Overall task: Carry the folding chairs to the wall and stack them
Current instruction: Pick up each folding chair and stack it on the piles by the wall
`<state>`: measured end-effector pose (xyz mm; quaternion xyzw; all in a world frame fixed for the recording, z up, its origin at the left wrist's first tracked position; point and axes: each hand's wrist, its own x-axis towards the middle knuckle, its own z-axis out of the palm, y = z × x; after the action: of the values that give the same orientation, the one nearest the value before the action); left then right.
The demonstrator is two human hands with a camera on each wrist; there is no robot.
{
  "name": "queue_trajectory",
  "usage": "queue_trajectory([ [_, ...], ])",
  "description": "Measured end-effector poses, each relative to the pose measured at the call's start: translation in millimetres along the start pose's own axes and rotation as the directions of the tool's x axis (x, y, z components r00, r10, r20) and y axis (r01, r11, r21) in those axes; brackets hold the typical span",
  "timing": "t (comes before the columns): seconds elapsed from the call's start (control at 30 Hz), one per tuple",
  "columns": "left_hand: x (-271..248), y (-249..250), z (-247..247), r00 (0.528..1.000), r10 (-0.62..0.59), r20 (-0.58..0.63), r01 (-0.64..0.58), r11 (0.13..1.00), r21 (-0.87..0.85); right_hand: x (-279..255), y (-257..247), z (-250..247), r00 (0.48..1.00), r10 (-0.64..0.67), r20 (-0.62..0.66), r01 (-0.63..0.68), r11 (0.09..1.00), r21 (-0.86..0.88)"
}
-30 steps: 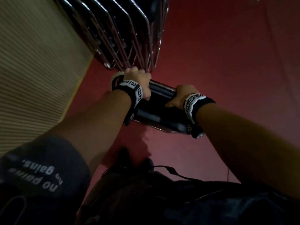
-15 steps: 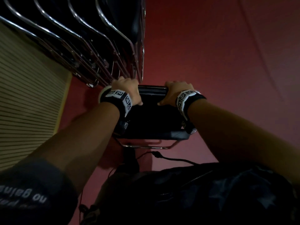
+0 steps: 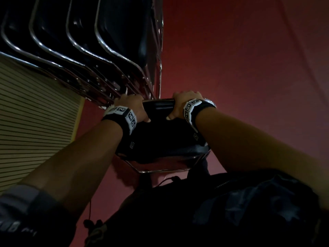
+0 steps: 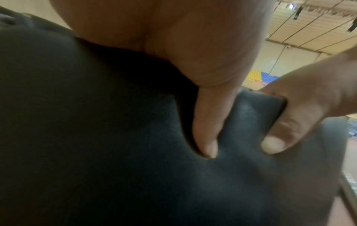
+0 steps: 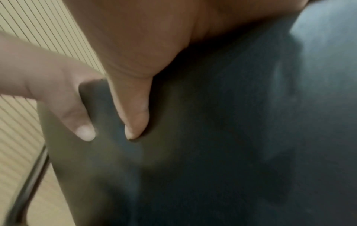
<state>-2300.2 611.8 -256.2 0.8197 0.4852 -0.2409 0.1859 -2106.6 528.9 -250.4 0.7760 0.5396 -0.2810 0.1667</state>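
Observation:
I carry a black folding chair (image 3: 160, 139) with a chrome frame, held upright in front of me. My left hand (image 3: 132, 108) grips the top edge of its backrest (image 4: 173, 152) on the left, thumb pressed on the near face. On the right of that edge my right hand (image 3: 185, 104) grips the same way, its thumb on the padded back (image 5: 212, 137). Just ahead, a row of several folded black chairs (image 3: 89, 50) with chrome tubes leans against the ribbed wall (image 3: 32, 122). My chair's top nearly touches the closest one.
Red floor (image 3: 249, 68) spreads to the right and ahead. The beige ribbed wall runs along the left. My dark trousers (image 3: 231, 211) and a thin cable (image 3: 167, 180) fill the bottom of the head view.
I have come closer to the stacked chairs, which now loom larger at the top left. The carried chair has turned square to me. Both hands keep their hold.

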Motion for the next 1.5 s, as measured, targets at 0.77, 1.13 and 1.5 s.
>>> queue_trajectory([
  [0.77, 208.7, 372.4, -161.7, 0.983, 0.166, -0.077, -0.155, 0.980, 0.128, 120.5, 395.1, -142.4, 0.988, 0.155, 0.000, -0.152, 0.967, 0.204],
  [1.13, 305.5, 379.4, -200.1, 0.975, 0.176, -0.137, -0.172, 0.984, 0.041, 202.9, 422.4, -214.5, 0.988, 0.117, -0.096, -0.107, 0.989, 0.104],
  [1.5, 412.8, 296.9, -264.7, 0.997, -0.075, 0.025, 0.078, 0.983, -0.167, 355.1, 355.2, -316.6, 0.994, -0.113, -0.002, 0.113, 0.991, -0.067],
])
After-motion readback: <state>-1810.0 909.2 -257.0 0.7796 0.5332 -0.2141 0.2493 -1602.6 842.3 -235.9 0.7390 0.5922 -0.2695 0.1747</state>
